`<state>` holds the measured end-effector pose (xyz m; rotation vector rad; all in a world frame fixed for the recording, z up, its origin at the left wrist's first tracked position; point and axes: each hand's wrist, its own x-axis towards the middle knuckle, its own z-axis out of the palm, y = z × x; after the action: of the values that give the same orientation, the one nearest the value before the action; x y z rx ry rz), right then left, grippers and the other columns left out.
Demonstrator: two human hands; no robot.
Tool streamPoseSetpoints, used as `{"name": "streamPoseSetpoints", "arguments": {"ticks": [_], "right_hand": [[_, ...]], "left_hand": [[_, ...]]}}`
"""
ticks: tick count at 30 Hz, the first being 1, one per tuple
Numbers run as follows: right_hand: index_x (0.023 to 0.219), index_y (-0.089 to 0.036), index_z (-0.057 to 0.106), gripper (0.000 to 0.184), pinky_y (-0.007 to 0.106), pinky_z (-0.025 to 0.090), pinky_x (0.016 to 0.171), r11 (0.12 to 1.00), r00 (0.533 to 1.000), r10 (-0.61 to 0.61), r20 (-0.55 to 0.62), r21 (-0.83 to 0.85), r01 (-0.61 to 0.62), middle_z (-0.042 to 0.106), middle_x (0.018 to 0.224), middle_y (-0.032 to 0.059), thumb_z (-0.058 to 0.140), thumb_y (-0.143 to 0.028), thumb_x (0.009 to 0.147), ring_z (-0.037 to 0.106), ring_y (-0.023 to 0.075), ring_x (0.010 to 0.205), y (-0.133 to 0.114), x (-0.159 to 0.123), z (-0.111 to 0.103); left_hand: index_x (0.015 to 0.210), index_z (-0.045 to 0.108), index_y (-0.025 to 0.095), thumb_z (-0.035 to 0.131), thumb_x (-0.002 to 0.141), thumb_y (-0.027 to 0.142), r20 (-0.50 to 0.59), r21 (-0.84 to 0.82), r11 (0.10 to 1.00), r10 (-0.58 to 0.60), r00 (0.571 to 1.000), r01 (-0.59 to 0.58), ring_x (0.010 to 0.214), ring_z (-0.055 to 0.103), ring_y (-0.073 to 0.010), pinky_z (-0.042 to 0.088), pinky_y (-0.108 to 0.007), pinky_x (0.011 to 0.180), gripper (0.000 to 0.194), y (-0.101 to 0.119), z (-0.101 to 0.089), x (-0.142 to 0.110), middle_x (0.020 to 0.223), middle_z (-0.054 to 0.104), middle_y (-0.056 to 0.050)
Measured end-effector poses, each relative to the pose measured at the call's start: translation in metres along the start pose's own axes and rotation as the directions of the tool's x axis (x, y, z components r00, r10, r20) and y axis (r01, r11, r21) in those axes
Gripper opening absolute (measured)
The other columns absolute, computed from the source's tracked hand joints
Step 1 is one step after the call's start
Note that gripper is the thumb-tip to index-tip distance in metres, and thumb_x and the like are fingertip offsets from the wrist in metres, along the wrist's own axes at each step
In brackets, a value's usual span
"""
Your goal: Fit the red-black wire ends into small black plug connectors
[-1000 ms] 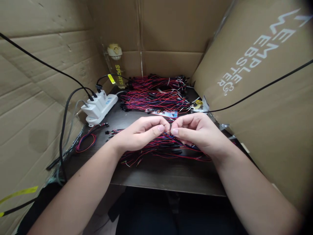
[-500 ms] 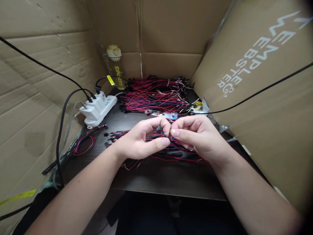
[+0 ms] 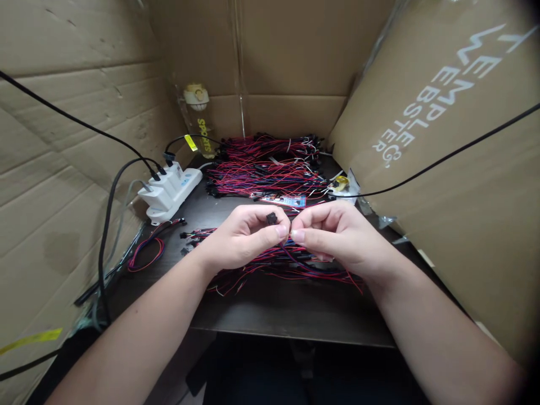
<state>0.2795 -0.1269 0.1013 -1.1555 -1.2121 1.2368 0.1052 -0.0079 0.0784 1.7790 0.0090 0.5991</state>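
Observation:
My left hand is closed in a pinch on a thin wire lead, whose small black connector pokes up between thumb and forefinger. Close against it, my right hand pinches the same lead between thumb and fingertip; the exact spot is mostly hidden by the fingers. Red and blue strands of the lead trail down between the hands. Beneath both hands lies a loose bundle of red, blue and black wires with black connectors at its left end.
Behind the hands are thick stacks of red and black wires. A white power strip with plugs and a coiled wire are at left. A clear bottle stands at the back. Cardboard walls surround the dark table.
The black connector in my left hand has turned and shows more plainly above the thumb. Both hands have shifted slightly, and the pale wire tip between them is now mostly covered by fingers.

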Motion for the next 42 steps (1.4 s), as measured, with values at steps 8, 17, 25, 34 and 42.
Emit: {"name": "streamPoseSetpoints", "arguments": {"ticks": [8,17,25,34,42], "right_hand": [[0.078,-0.013,0.075,0.018,0.017,0.034,0.041,0.992,0.998,0.013,0.066,-0.126,-0.005,0.058,0.057,-0.0035,0.087,-0.025,0.074,0.048,0.0060,0.046,-0.0069,0.0010,-0.0027],[0.081,-0.012,0.074,0.018,0.017,0.033,0.042,0.968,0.996,0.003,0.091,-0.249,0.020,0.059,0.059,-0.0027,0.084,-0.027,0.077,0.049,0.0063,0.048,-0.0069,-0.0003,-0.0037],[0.082,-0.011,0.073,0.023,0.019,0.034,0.042,0.952,0.998,0.012,0.062,-0.307,0.008,0.057,0.056,-0.0027,0.082,-0.033,0.080,0.048,0.0074,0.047,-0.0066,-0.0005,-0.0024],[0.079,-0.012,0.072,0.020,0.020,0.030,0.041,0.950,0.998,0.045,0.044,-0.312,-0.029,0.055,0.053,-0.0033,0.080,-0.031,0.080,0.044,0.0067,0.044,-0.0070,-0.0008,-0.0006],[0.075,-0.012,0.070,0.020,0.020,0.029,0.040,0.953,0.999,0.052,0.015,-0.299,-0.045,0.053,0.053,-0.0033,0.080,-0.029,0.080,0.045,0.0072,0.045,-0.0084,-0.0032,0.0017]], "left_hand": [[0.076,0.062,0.015,0.067,0.093,0.037,0.097,0.001,0.993,-0.118,0.988,0.118,0.068,0.044,-0.0124,0.037,-0.027,0.064,0.029,0.0012,-0.0053,-0.0019,0.072,0.052,-0.001],[0.076,0.063,0.014,0.067,0.092,0.040,0.149,0.114,0.979,-0.184,0.971,0.168,0.068,0.044,-0.0124,0.038,-0.026,0.062,0.031,0.0032,-0.0082,-0.0013,0.073,0.054,-0.002],[0.079,0.057,0.015,0.061,0.096,0.039,0.162,0.176,0.966,-0.220,0.962,0.192,0.064,0.037,-0.0106,0.033,-0.025,0.059,0.029,0.0051,-0.0096,-0.0016,0.072,0.047,0.001],[0.077,0.052,0.016,0.058,0.096,0.039,0.197,0.203,0.959,-0.239,0.951,0.198,0.063,0.034,-0.0106,0.031,-0.025,0.058,0.030,0.0057,-0.0107,-0.0003,0.069,0.042,0.002],[0.079,0.051,0.017,0.051,0.100,0.038,0.199,0.228,0.959,-0.217,0.956,0.170,0.065,0.034,-0.0110,0.031,-0.025,0.059,0.030,0.0038,-0.0104,-0.0010,0.071,0.043,0.002]]}}
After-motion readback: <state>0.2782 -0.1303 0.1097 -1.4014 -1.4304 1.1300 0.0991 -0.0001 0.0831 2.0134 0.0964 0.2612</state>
